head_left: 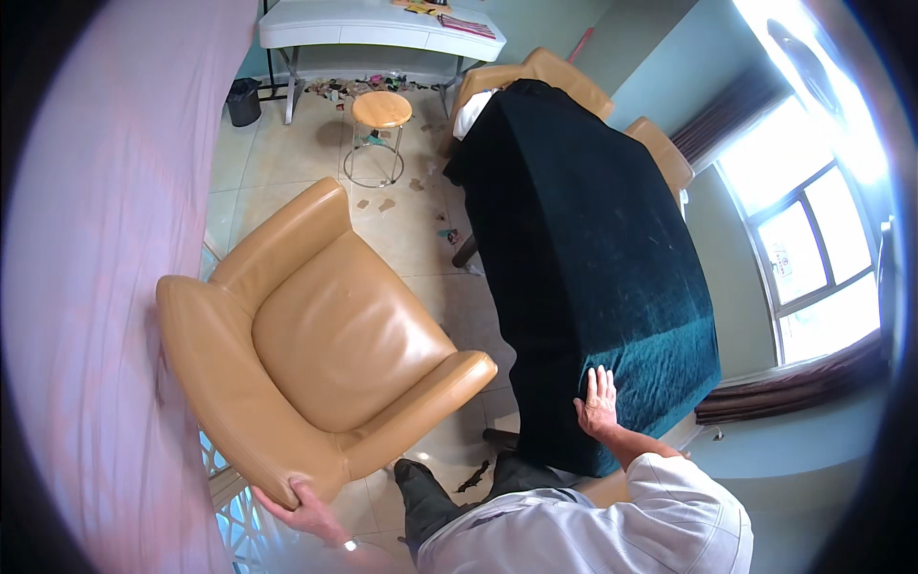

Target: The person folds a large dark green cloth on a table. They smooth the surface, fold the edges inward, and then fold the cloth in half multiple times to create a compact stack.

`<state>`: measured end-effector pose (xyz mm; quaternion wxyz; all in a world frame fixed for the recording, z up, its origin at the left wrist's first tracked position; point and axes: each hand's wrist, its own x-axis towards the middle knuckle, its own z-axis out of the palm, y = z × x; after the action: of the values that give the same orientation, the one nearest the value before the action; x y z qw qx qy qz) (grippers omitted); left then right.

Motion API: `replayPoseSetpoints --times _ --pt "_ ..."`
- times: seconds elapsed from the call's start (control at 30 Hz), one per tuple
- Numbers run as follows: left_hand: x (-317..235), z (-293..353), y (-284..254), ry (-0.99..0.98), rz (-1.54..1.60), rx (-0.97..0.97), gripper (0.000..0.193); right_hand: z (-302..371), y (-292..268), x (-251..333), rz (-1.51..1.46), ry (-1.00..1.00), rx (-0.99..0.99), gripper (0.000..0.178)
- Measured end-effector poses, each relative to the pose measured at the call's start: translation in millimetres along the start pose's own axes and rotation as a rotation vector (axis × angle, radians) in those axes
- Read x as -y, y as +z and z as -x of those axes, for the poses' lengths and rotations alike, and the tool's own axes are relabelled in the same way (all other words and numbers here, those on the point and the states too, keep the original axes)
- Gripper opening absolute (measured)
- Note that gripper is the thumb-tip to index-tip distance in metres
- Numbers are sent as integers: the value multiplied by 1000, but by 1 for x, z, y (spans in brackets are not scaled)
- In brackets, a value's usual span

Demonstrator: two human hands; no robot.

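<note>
Curtain: pale pink fabric (91, 287) hangs down the whole left side; its folds hide what lies behind
Left hand: the left hand (301, 507) is closed around the lower corner of the tan leather armchair (325, 335), fingers curled over the armrest's end; the wrist is cut off by the lower edge
Armchair: it stands on the floor at the left of centre, turned at a slant, seat bare; its legs are hidden beneath it
Floor: pale beige tiles (421, 239); small dark scraps lie near the person's feet, too small to make out
Stool: a round wooden-topped stool (381, 110) on a wire frame stands beyond the armchair; a black bin (244, 100) sits to its left under the white counter (373, 24)
Packages: flat coloured items lie on the white counter's far end, striped pink and yellow; more bright litter is strewn on the floor under it; none can be told apart
Right hand: the right hand (600, 402) lies open and flat, fingers spread, on the near end of the dark teal cloth (593, 249)
Cloth: it drapes a long piece of furniture completely; tan chairs (574, 81) show past its far end
Room: a bright window (813, 239) with dark curtains on the right; its panes are washed out
</note>
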<state>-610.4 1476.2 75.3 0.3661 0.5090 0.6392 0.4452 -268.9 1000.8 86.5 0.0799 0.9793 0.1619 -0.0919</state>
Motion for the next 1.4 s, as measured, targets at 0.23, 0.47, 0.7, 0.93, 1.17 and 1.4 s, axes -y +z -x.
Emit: replayPoseSetpoints --times 0.23,0.47,0.7,0.93,1.17,1.4 --pt "43 -103 -73 142 -174 81 63 -10 6 0 -16 -53 -46 89" --pt "67 -145 -101 437 -558 7 49 -6 8 -8 -83 -86 -172 87" --pt "4 34 49 867 -539 265 48 -2 3 -17 -265 -132 -403 83" --pt "-108 369 193 1154 -178 1151 54 40 8 -62 -637 -249 -418 60" --pt "-98 495 249 1414 -210 1442 55 89 12 -137 -871 -164 -393 43" --pt "-64 499 248 1540 -386 1406 59 128 37 -230 -613 49 -422 49"
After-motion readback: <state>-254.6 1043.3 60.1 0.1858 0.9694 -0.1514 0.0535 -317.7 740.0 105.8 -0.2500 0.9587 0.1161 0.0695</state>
